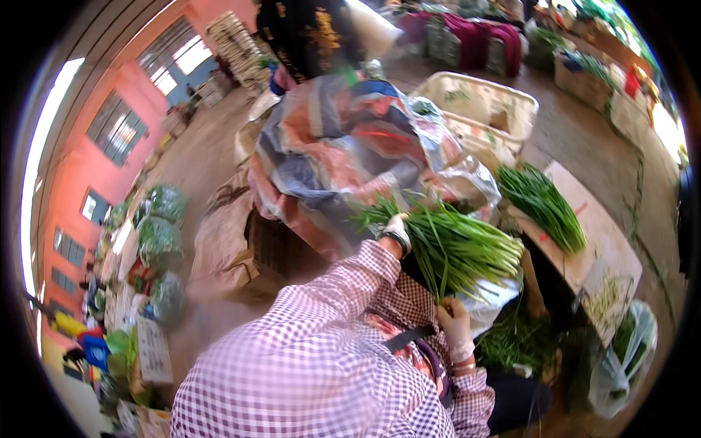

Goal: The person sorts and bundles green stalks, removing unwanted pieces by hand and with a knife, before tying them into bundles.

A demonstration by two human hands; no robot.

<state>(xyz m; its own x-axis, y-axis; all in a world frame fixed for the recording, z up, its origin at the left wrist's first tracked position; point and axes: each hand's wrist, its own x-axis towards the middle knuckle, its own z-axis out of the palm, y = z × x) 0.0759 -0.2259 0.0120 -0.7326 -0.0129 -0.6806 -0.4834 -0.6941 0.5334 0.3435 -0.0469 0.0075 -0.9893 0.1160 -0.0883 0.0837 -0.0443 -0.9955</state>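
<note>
My left hand [397,232], in a white glove, is closed around a thick bunch of long green chives [467,241]. Their pale cut ends point right and their leafy tips left. Below the bunch, my gloved right hand [456,330] is pinched on a thin chive blade [441,286] hanging down from it. White plastic [493,303] lies under the stem ends. Another chive bunch [544,208] rests on a pale board [591,259] at the right. Loose green leaves [515,343] lie low beside my right hand.
Ahead spreads a large striped plastic sheet [328,124], with a cream crate [524,109] behind it. Pale trimmings [607,301] lie on the board's near end, beside a clear plastic bag [621,376]. Bagged greens [159,244] line the left. A person in dark patterned clothes [310,36] is beyond the sheet.
</note>
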